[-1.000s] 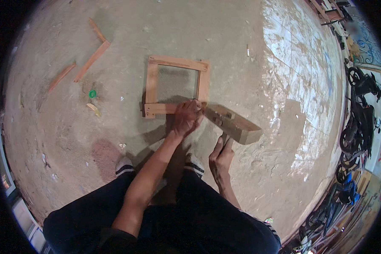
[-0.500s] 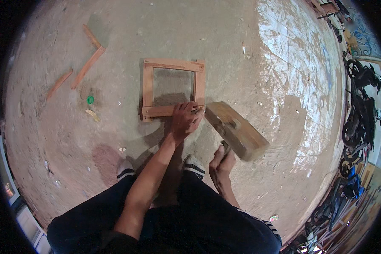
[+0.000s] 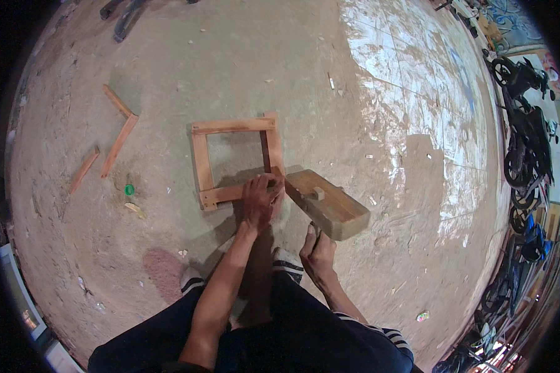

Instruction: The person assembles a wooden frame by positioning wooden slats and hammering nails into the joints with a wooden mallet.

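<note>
A square frame of reddish wood strips lies on the floor in front of me, its strips overlapping at the corners. My left hand rests on the frame's near right corner, fingers pinched together; what they hold, if anything, is hidden. In my right hand is the handle of a wooden mallet with a big blocky head. One end of that head is right beside my left fingertips, over the corner.
Two joined wood strips and a loose strip lie at the left. Near them are a green ring-like piece and a yellowish scrap. Motorcycles line the right side. White smears cover the floor at the far right.
My view has shifted, so the frame and floor pieces appear lower and further left. The mallet head stays close to the corner, and my left hand keeps its place there.
</note>
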### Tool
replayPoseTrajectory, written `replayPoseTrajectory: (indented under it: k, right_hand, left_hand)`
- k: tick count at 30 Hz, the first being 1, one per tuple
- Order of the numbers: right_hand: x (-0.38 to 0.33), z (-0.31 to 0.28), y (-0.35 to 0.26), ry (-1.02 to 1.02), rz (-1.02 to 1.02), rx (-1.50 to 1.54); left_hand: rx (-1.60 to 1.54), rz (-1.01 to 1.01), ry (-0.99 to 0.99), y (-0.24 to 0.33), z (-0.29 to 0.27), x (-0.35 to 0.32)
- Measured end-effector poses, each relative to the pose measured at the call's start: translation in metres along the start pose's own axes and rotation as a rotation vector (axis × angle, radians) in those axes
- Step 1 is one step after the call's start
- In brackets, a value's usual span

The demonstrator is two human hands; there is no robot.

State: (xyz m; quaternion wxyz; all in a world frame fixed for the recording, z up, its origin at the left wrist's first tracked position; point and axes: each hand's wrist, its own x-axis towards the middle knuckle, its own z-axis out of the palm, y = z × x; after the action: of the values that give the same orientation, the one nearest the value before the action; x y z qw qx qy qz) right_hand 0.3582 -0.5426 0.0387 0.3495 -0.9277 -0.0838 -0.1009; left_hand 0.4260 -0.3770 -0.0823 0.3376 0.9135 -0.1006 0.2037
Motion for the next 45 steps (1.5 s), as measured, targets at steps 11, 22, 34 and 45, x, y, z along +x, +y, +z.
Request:
replayPoseTrajectory:
  k: [11,22,34,45]
  right_hand:
    - [-0.016,-0.009,-0.001,-0.059,0.127,0.012]
    - [-0.001,-0.002,0.0,-0.045,0.068,0.054]
    - [-0.018,-0.013,-0.001,-0.059,0.267,0.101]
    - [0.003,-0.003,0.002,-0.07,0.262,0.14]
  left_hand:
    - [-0.015,-0.027,-0.036,0.005,-0.005,0.006]
    - [-0.065,-0.021,0.008,0.006,-0.007,0.004]
    - [0.031,-0.027,-0.001,0.009,-0.006,0.008]
    - [-0.003,0.021,0.033,0.0,-0.002,0.005]
